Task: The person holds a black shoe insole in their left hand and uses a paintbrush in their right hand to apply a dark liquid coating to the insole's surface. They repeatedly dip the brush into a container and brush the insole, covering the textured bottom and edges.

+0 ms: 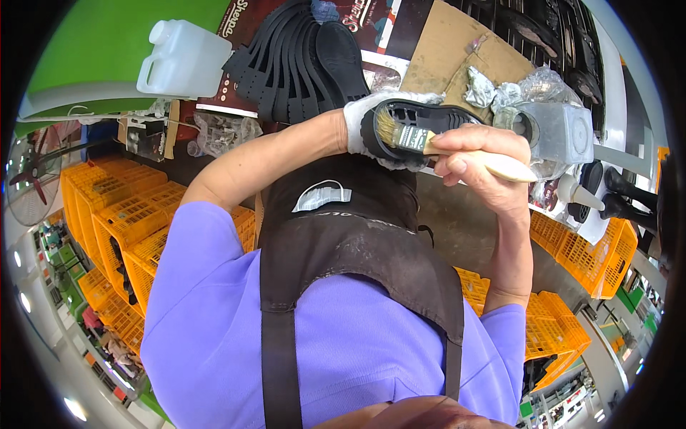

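Closest to the camera is my lilac fabric shirt (357, 336), with a dark brown bib apron (343, 247) over it. Beyond them, held up in front of me, is a black moulded shoe sole (443, 116) with an openwork pattern inside its raised rim. My left grip (357, 125), in a white glove, grasps the sole around its left end. My bare right grip (489, 159) is closed on a flat brush with a pale wooden handle (414, 137), its tan bristles inside the rim at the sole's left end. Just beyond, to the left, a fanned row of black soles (304, 68) lies beside a translucent white plastic jug (187, 61). Flat brown cardboard (443, 46) lies behind the sole. To the right, near my right grip, is a clear squarish plastic container (568, 132) beside crumpled clear plastic (547, 87). Farther out, yellow-orange slotted plastic crates (136, 214) stand on both sides.
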{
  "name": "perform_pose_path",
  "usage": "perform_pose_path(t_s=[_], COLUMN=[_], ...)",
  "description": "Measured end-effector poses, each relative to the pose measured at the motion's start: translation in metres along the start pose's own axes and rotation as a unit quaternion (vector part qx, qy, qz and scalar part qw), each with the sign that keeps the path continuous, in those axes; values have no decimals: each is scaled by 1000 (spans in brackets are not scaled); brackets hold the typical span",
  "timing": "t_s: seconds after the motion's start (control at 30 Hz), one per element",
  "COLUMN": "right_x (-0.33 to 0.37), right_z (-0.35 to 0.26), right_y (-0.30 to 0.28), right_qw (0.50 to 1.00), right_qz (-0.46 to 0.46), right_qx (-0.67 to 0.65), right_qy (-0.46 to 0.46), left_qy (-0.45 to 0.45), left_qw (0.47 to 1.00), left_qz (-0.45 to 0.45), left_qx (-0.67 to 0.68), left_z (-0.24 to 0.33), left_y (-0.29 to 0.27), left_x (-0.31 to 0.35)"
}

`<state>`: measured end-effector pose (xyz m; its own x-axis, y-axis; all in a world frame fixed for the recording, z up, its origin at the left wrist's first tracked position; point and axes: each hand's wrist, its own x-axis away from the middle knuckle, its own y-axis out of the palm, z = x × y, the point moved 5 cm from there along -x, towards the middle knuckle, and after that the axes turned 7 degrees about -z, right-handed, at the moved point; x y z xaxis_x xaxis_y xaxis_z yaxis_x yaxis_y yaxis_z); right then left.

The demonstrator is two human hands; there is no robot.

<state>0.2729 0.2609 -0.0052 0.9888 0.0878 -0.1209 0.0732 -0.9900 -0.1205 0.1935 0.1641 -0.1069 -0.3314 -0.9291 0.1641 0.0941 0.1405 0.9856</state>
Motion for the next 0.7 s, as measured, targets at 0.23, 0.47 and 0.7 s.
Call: perform_pose_path(t_s=[0.23,0.47,0.7], right_x=[-6,-16,-27], right_z=[11,14,19], right_y=[-11,-16,-19], right_qw=[998,991,976], right_qz=[-48,-129,-218], right_qx=[-12,-24,-26], right_qy=[35,25,15], left_qy=[-25,-64,-68], left_qw=[985,953,921], left_qz=[86,1,8], left_qx=[-150,-297,-383], left_z=[7,13,19], left_y=[-18,-35,-39], left_x=[0,-7,-8])
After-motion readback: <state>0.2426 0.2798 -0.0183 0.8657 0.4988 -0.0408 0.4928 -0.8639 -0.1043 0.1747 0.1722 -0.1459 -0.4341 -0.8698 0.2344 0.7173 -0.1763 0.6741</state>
